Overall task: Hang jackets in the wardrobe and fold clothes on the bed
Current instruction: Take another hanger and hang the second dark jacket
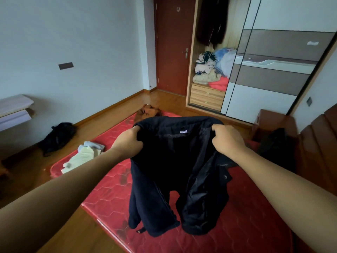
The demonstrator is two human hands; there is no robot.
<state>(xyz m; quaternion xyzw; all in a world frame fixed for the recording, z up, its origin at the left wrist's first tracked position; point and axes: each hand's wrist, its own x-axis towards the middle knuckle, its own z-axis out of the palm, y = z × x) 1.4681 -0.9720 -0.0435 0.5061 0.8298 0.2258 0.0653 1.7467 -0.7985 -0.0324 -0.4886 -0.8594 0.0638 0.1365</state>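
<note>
Both hands are gripping a black jacket [175,161] at its shoulders, left hand [128,141] and right hand [227,141] curled into the fabric, and it is hanging between them, hem touching the red bed [246,225].

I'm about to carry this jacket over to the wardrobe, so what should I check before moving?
1. Grip: left hand and right hand each clutch a shoulder of the jacket: ok.
2. Hanger in the jacket: none visible: not ok.
3. Hem lifted off the mattress: cannot tell.
4. Wardrobe open: ok.
5. Free space on the rail beside the hanging coat: rail out of view: cannot tell.
</note>
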